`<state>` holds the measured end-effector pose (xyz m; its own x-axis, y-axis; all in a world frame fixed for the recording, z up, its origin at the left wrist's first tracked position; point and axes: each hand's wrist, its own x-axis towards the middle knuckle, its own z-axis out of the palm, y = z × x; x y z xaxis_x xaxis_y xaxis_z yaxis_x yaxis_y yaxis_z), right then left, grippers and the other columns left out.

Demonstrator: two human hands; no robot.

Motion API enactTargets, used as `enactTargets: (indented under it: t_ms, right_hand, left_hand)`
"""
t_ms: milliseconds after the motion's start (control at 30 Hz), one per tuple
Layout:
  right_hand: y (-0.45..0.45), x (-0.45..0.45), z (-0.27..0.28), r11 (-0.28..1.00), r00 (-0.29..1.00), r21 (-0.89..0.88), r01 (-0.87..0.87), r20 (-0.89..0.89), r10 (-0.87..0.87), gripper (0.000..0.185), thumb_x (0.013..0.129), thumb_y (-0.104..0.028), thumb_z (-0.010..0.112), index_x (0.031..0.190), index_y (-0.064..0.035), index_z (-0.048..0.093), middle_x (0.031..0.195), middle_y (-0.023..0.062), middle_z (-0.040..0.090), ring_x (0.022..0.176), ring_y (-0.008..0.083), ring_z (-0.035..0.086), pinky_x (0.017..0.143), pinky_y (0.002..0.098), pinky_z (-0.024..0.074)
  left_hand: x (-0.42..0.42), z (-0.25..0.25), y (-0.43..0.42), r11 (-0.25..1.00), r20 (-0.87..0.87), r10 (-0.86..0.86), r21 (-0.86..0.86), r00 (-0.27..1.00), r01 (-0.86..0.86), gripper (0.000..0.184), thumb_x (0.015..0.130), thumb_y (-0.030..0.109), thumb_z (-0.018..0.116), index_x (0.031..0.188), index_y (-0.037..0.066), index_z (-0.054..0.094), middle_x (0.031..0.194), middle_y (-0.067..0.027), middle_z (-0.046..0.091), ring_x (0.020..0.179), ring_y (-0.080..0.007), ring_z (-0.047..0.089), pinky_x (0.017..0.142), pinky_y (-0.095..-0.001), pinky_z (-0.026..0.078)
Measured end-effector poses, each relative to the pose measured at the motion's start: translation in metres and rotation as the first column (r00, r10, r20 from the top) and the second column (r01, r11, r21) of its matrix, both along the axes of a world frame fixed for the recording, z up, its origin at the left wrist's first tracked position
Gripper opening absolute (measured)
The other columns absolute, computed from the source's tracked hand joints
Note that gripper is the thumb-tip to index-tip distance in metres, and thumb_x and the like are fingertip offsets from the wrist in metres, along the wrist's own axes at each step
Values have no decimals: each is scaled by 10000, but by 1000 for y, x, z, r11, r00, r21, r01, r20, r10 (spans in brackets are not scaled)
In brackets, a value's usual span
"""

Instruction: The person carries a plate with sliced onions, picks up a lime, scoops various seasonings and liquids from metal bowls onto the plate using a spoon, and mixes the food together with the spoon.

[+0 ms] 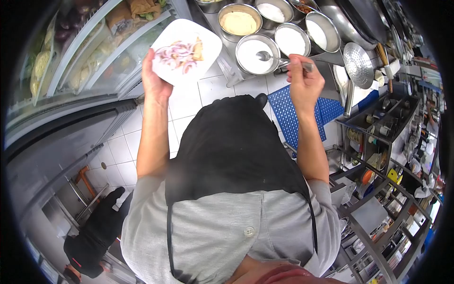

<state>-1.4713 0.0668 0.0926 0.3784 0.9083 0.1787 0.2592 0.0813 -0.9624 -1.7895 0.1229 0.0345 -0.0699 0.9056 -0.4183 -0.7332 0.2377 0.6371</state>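
Note:
My left hand [155,79] grips the edge of a white square plate [208,45], thumb and fingers closed at its left side. Sliced red onion [176,54] lies on the plate, with some yellowish pieces [197,49] among it. In my right hand [305,80] is a metal spoon [276,57], held by its handle between pinched fingers. The spoon's head is over or in a steel bowl [238,61] of white powder; I cannot tell whether it carries any. Beside that bowl stands another steel bowl [309,49] of white granules or powder.
A steel bowl of pale yellow powder [239,22] and more bowls stand on the counter ahead. A skimmer [358,66] lies at the right. To the left is an open fridge with vegetables [78,78]. Another person in black [94,232] is at the lower left.

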Motion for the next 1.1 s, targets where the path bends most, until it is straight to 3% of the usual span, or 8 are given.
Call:
enactTargets:
  t_ms: [133, 333, 433, 600, 700, 767, 833, 1100]
  right_hand:
    - [7, 0, -19, 1000, 991, -19, 20, 130, -18, 173, 945, -137, 641, 963, 27, 694, 665, 17, 630, 583, 52, 552, 540, 218, 440]
    - [13, 2, -19, 992, 999, -129, -2, 44, 8, 225, 951, -194, 652, 990, 23, 699, 728, 41, 648, 596, 65, 555, 526, 215, 468]
    - [20, 12, -26, 981, 961, -192, 31, -265, -82, 161, 922, -135, 663, 939, 22, 692, 691, 52, 630, 563, 84, 553, 500, 239, 459]
    - [19, 38, -10, 983, 863, -184, -22, -500, -75, 215, 919, -153, 666, 997, 46, 688, 723, 78, 641, 562, 132, 564, 497, 265, 467]
    - [12, 34, 28, 994, 870, -84, -66, -492, 16, 240, 926, -164, 664, 1021, 56, 677, 741, 90, 654, 572, 130, 573, 511, 257, 473]
    - [10, 14, 41, 993, 989, 112, 25, -150, -8, 237, 947, -153, 648, 1045, 63, 666, 779, 101, 673, 621, 117, 603, 548, 241, 500]
    - [14, 5, 48, 981, 984, 177, 72, -175, -41, 218, 955, -140, 637, 1044, 58, 664, 783, 92, 672, 631, 105, 604, 555, 228, 501]
    - [-2, 20, 33, 981, 988, 138, 138, -87, -127, 212, 974, -154, 614, 1048, 40, 658, 786, 63, 665, 647, 72, 589, 548, 199, 481]
  left_hand:
    - [-16, 3, -3, 997, -38, 80, 23, 996, -79, 605, 937, 442, 523, 1326, -21, 493, 1322, -189, 566, 1222, -336, 542, 1055, -463, 416]
    - [-20, 0, -5, 994, -47, 107, 31, 993, -106, 604, 937, 440, 540, 1320, -26, 498, 1317, -172, 571, 1209, -318, 553, 1043, -456, 426]
    - [-22, -8, -5, 996, -17, 92, 24, 996, -91, 593, 932, 434, 558, 1305, -24, 510, 1306, -164, 579, 1201, -311, 559, 1043, -449, 426]
    - [-14, -14, -4, 1000, 12, 18, 3, 1000, -18, 584, 920, 433, 583, 1286, -18, 526, 1272, -161, 600, 1182, -297, 573, 1029, -431, 440]
    - [8, -21, 0, 993, 71, -116, 22, 991, 115, 566, 915, 435, 592, 1267, -5, 537, 1233, -156, 626, 1138, -287, 603, 1012, -420, 457]
    - [32, -16, -3, 983, 81, -185, 15, 979, 184, 564, 914, 436, 595, 1265, -1, 537, 1230, -156, 629, 1133, -283, 608, 1014, -419, 457]
    - [53, -11, -5, 966, 86, -257, -10, 963, 259, 565, 914, 437, 597, 1268, 0, 535, 1236, -160, 626, 1141, -281, 606, 1019, -420, 454]
    - [47, -4, -4, 963, 146, -262, -16, 954, 267, 591, 915, 456, 585, 1272, -12, 535, 1253, -178, 617, 1167, -296, 596, 1030, -429, 448]
